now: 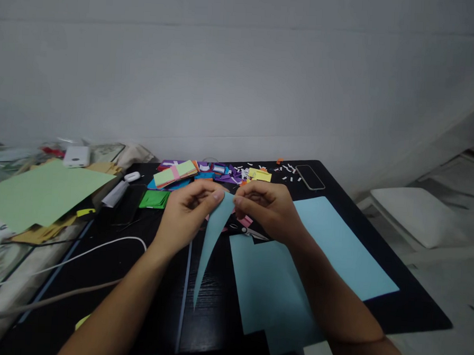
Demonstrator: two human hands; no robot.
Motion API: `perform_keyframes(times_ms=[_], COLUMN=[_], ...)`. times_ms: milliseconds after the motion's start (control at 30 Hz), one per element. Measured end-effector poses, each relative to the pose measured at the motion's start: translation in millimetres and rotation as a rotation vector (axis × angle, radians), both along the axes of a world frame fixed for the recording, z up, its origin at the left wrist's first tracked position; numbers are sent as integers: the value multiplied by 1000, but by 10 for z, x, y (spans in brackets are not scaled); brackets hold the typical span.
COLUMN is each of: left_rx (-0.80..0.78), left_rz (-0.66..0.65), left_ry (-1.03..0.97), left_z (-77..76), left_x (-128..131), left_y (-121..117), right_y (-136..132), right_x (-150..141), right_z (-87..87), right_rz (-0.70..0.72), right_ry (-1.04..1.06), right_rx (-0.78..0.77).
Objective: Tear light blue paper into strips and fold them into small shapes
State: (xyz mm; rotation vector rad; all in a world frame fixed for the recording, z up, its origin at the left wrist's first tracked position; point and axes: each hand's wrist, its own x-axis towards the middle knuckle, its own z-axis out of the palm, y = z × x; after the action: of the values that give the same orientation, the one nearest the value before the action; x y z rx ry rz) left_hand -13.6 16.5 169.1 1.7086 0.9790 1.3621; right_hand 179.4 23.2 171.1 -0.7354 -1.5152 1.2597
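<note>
Both my hands hold up a light blue paper cone (212, 234) above the black table (395, 260). The cone's wide end is at my fingers and its tip points down toward me. My left hand (187, 212) pinches the left side of the wide end. My right hand (269, 208) pinches the right side, fingers closed on the paper. Under my right forearm lie large light blue paper sheets (336, 246), flat on the table. Scissors (246, 231) lie just below my right hand, partly hidden.
Coloured paper pieces (181, 174) and small white scraps (287, 169) are strewn along the table's far edge, beside a phone (310, 177). A green folded paper (154, 198) lies left of my hands. A large green sheet (41, 194) and a white cable (98, 247) are at left. A white cushion (413, 213) lies on the floor at right.
</note>
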Motion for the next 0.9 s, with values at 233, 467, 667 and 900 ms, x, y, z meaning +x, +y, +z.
perform_keyframes(times_ms=[233,467,667,900], left_rx=[-24,-158,-172,-188], left_rz=[80,-2,-13,-52], left_ry=[-36,-36,-20,75], left_z=[-13,-57,-66,-99], left_x=[42,20,34,97], left_y=[-6,31,27,6], right_y=[23,78,93,127], right_x=[5,38,41,9], right_z=[-7,-17,-25,-72], right_rz=[-54,-155,-93,-170], right_ry=[10,9,-30,-28], right_rx=[15,0,9,66])
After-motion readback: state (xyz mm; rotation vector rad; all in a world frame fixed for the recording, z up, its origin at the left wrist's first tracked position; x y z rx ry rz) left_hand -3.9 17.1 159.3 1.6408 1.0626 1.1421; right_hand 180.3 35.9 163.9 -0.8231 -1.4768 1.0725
